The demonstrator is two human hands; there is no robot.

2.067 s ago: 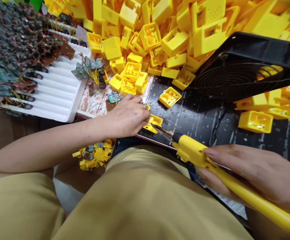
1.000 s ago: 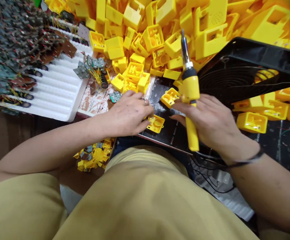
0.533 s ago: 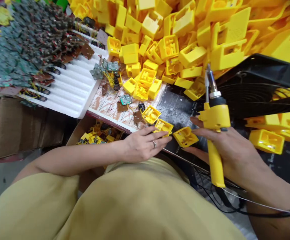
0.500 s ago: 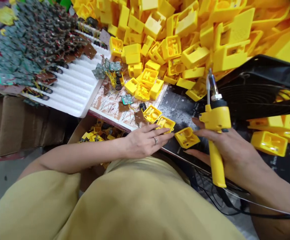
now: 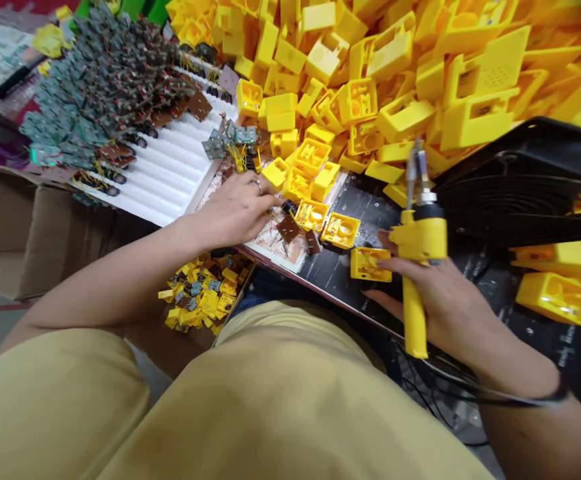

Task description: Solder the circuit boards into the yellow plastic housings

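Note:
My right hand [image 5: 445, 293] is wrapped around a yellow soldering gun [image 5: 419, 243], its metal tip pointing up and away. The fingertips of that hand also reach a small yellow plastic case [image 5: 370, 264] on the black bench surface. On the patterned board, my left hand [image 5: 240, 207] has its fingers curled down, and what they pinch is hidden beneath them. Just right of the left hand lie a brown circuit board [image 5: 287, 229] and a small black coil-like part [image 5: 288, 207]. Two open yellow cases [image 5: 341, 231] with parts inside sit between my hands.
Yellow cases are heaped [image 5: 360, 100] at the back. A black fan [image 5: 515, 177] stands at right. Wired circuit boards are piled [image 5: 105, 80] on ribbed white foam [image 5: 170, 170]. Below the bench edge is a carton of yellow parts [image 5: 205, 293].
My left hand has moved left from the yellow cases onto the patterned board. The yellow case at my right fingertips has turned. The view has shifted slightly.

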